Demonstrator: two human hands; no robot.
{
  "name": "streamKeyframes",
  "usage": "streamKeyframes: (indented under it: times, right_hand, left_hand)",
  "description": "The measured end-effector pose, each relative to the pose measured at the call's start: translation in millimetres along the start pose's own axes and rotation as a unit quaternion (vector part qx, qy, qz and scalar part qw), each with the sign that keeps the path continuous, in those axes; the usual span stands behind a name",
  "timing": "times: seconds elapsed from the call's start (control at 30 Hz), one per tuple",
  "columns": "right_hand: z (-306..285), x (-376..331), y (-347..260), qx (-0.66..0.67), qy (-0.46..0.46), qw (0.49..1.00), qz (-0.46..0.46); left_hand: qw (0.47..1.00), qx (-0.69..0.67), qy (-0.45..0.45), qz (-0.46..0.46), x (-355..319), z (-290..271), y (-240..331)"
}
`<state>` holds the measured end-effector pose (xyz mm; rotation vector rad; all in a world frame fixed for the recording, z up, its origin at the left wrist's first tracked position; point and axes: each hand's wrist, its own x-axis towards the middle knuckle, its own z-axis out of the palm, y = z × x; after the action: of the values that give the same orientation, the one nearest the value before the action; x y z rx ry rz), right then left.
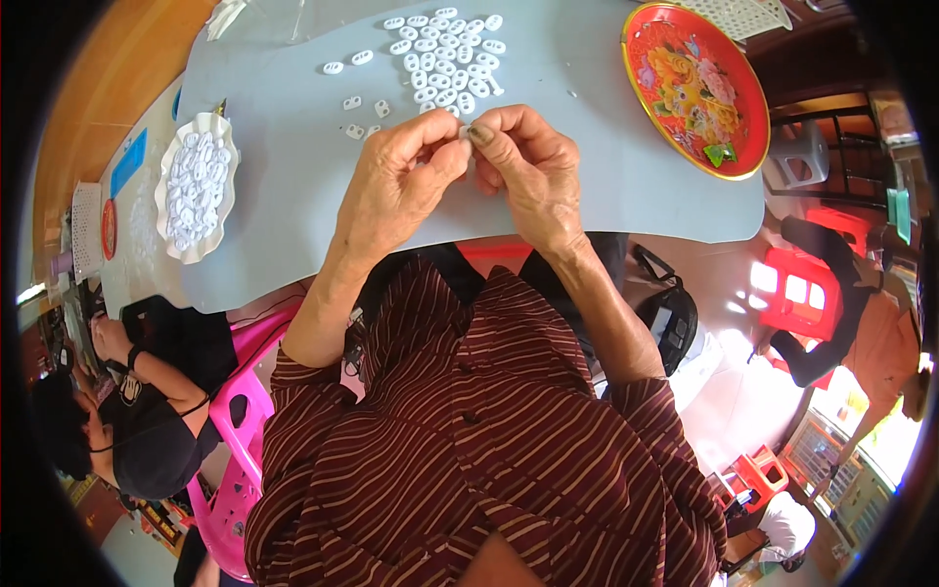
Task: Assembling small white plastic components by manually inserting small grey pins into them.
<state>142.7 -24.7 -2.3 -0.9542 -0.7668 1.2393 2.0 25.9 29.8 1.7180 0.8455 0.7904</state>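
Over the grey table [293, 186], my left hand [406, 176] and my right hand [528, 171] meet fingertip to fingertip. Both are closed in a pinch on a small white plastic piece [466, 131], mostly covered by the fingers. Just beyond them lies a loose cluster of white oval plastic pieces with two holes [446, 54]. Several smaller white two-hole pieces [353, 131] rest near my left knuckles. A white wavy-edged dish [229, 201] heaped with white pieces stands at the left.
At the right of the table is a round red floral tray [636, 29] with a gold rim, with a small green item [720, 155] on it. A person in black [156, 430] sits at the left beside a pink chair [240, 421]. Red stools [802, 293] and another person are at the right.
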Motion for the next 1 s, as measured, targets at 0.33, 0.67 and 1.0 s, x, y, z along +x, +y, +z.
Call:
streamKeyframes:
  times: [0.33,0.67,1.0]
  right_hand:
    - [-8.1,-1.0,-20.7,-0.160,-0.050,0.986,-0.019]
    - [-14.8,1.6,-39.5,-0.329,-0.035,0.937,-0.113]
    - [-161.2,39.2,-118.6,-0.643,-0.001,0.754,-0.132]
  left_hand:
    - [0.999,0.036,-0.023,-0.029,-5.4,0.2,2.2]
    - [0.999,0.045,-0.006,-0.026,1.8,14.5,5.3]
    - [0.994,-0.097,0.029,-0.050,-11.7,21.8,-16.5]
